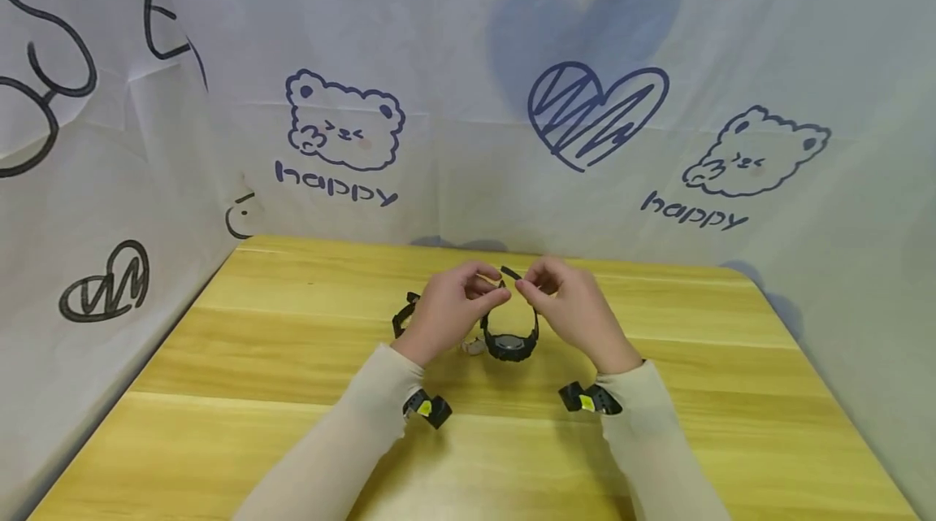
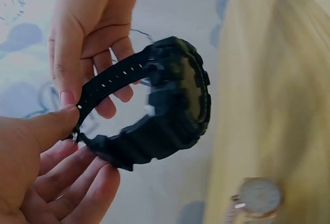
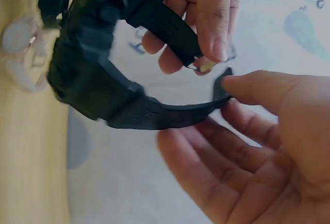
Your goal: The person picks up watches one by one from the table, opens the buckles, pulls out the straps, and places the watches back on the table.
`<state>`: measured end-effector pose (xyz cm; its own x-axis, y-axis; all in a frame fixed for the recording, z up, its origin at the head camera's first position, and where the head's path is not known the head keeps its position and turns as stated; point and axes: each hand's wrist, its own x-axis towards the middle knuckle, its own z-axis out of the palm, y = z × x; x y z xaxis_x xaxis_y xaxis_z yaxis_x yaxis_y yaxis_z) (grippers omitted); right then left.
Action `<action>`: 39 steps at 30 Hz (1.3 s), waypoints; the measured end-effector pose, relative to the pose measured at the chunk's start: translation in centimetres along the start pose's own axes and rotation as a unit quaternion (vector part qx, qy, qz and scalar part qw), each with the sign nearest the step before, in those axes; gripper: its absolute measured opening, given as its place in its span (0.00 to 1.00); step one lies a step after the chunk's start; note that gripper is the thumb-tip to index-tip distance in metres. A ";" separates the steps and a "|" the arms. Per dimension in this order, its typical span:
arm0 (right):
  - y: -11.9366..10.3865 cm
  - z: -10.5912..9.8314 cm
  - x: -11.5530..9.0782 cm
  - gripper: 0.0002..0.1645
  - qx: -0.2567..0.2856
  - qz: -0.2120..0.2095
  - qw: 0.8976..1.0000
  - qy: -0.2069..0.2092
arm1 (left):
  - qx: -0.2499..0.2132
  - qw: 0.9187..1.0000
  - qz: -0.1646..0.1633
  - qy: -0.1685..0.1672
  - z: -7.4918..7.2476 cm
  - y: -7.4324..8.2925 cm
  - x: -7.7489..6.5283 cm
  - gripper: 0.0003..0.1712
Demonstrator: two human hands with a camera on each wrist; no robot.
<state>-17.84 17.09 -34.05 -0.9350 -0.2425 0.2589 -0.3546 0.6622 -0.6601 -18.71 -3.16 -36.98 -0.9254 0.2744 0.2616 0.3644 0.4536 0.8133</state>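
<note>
A black digital wristwatch (image 1: 510, 347) hangs face toward the person, its strap bent up into a loop between the two hands. My left hand (image 1: 455, 306) pinches the buckle end of the strap between thumb and fingers. The other end, a band with a row of holes, is pinched by my right hand (image 1: 574, 310). In the right wrist view, the metal buckle (image 3: 194, 63) shows under the left thumb, close to the curled strap tip (image 3: 223, 84). The left wrist view shows the two strap ends meeting at the fingertips, partly hidden by the left thumb.
On the wooden table (image 1: 292, 366) lies a watch with a pale dial and rose-gold rim (image 2: 260, 196), just beyond the left forearm. Another black watch (image 1: 400, 319) is partly hidden behind the left hand. White printed cloth (image 1: 468, 180) stands along the table's back edge.
</note>
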 end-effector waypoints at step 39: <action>7.1 2.5 -0.3 0.16 -0.064 0.102 0.990 -0.072 | 0.139 0.981 -0.032 -0.130 -0.4 -0.7 -0.6 0.18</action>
